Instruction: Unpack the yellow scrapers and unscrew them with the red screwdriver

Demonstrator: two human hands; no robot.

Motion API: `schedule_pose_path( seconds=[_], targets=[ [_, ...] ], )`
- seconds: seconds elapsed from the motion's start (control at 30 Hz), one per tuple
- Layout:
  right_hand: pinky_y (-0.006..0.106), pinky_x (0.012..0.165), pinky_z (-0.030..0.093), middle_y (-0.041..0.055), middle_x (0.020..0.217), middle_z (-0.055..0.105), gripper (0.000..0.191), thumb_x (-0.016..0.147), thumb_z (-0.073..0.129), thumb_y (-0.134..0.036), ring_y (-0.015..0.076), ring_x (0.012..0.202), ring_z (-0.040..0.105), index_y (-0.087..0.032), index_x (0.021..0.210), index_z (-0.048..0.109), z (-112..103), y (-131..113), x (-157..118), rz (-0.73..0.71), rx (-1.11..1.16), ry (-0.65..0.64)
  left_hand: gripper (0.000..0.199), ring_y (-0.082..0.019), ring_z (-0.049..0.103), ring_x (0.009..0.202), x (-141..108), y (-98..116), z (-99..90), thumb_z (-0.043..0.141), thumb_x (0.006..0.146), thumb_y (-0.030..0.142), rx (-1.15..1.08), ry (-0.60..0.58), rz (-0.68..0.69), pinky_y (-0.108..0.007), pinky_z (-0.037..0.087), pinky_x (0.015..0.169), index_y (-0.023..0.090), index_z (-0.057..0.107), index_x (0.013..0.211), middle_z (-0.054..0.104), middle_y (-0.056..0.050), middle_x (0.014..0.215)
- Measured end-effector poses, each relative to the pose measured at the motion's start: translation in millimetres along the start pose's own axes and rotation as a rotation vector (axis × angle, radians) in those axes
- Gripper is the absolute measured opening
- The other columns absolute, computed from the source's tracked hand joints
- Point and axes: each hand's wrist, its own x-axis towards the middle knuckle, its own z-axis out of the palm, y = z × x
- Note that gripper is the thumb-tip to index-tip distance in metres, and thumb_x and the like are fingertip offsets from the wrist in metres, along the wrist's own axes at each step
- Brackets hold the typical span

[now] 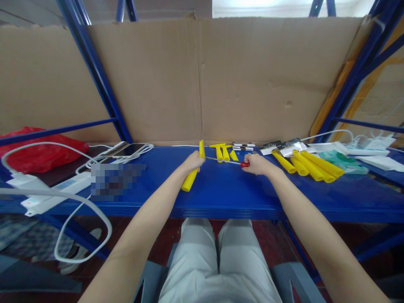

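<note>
My left hand (195, 161) is closed around a yellow scraper handle (190, 181), tilted, its wide end low toward the front edge and its narrow top rising above my fingers. My right hand (255, 163) grips a screwdriver by its red handle (244, 164). The thin metal shaft (225, 160) points left, and its tip meets the upper part of the yellow handle beside my left fingers. Just behind the shaft lie several yellow T-shaped parts (217, 148) and a small yellow piece (234, 155). Whether the tip touches a screw is too small to see.
Several yellow handles (311, 166) lie at right, beside black-and-white packets (292, 147) and a green plastic wrapper (344, 162). At left are a white power strip (58, 193), looping cables and a red bag (44, 147). Cardboard (252, 80) stands behind the blue table (227, 191).
</note>
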Motion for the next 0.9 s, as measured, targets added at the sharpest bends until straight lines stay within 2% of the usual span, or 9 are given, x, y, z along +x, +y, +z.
schedule_pose_path(
  seconds=[0.13, 0.23, 0.47, 0.57, 0.7, 0.9],
  targets=[
    [0.025, 0.061, 0.039, 0.0062, 0.081, 0.067, 0.019, 0.072, 0.057, -0.034, 0.0193, 0.076, 0.061, -0.019, 0.082, 0.064, -3.4, 0.9, -1.4, -0.032, 0.053, -0.04, 0.021, -0.011, 0.046, 0.036, 3.4, -3.2, 1.4, 0.052, 0.074, 0.016, -0.005, -0.017, 0.01, -0.023, 0.037, 0.04, 0.012, 0.05, 0.095, 0.051, 0.001, 0.057],
    [0.026, 0.061, 0.039, 0.0051, 0.074, 0.067, 0.017, 0.073, 0.054, -0.033, 0.0202, 0.075, 0.061, -0.02, 0.075, 0.065, -4.8, 1.4, -1.3, -0.025, 0.023, -0.079, 0.022, -0.011, 0.047, 0.037, 5.6, -5.2, 1.7, 0.051, 0.074, 0.016, 0.004, -0.025, 0.016, -0.023, 0.038, 0.041, 0.012, 0.051, 0.096, 0.051, 0.0, 0.056],
    [0.024, 0.056, 0.035, 0.0054, 0.074, 0.065, 0.014, 0.069, 0.057, -0.026, 0.0181, 0.07, 0.059, -0.018, 0.08, 0.059, 0.4, 0.9, 0.9, -0.021, 0.007, -0.014, 0.019, -0.011, 0.045, 0.035, 5.8, -5.5, 1.3, 0.05, 0.073, 0.015, 0.002, -0.028, 0.033, -0.023, 0.036, 0.039, 0.013, 0.051, 0.092, 0.049, 0.002, 0.054],
    [0.024, 0.058, 0.036, 0.0062, 0.079, 0.066, 0.016, 0.069, 0.057, -0.027, 0.0185, 0.073, 0.059, -0.018, 0.083, 0.059, 0.4, 2.7, 1.3, -0.023, 0.01, 0.012, 0.02, -0.011, 0.045, 0.035, 4.9, -4.5, 1.1, 0.05, 0.072, 0.014, -0.01, -0.032, 0.031, -0.023, 0.036, 0.038, 0.013, 0.05, 0.092, 0.049, 0.002, 0.054],
    [0.025, 0.061, 0.037, 0.0052, 0.081, 0.067, 0.013, 0.072, 0.054, -0.028, 0.0193, 0.078, 0.06, -0.02, 0.078, 0.062, -1.3, 5.3, 2.1, -0.029, 0.016, -0.02, 0.019, -0.011, 0.045, 0.035, 2.5, -2.0, 0.8, 0.051, 0.072, 0.015, -0.005, -0.024, 0.016, -0.024, 0.037, 0.039, 0.012, 0.05, 0.092, 0.05, 0.001, 0.056],
    [0.024, 0.06, 0.037, 0.005, 0.079, 0.065, 0.012, 0.07, 0.054, -0.024, 0.0182, 0.075, 0.059, -0.019, 0.078, 0.062, -3.8, 8.3, 0.8, 0.007, 0.0, -0.026, 0.015, -0.011, 0.045, 0.035, 2.0, -1.5, 0.5, 0.051, 0.073, 0.014, -0.01, -0.037, 0.033, -0.023, 0.037, 0.039, 0.013, 0.051, 0.088, 0.048, 0.002, 0.053]
  ],
)
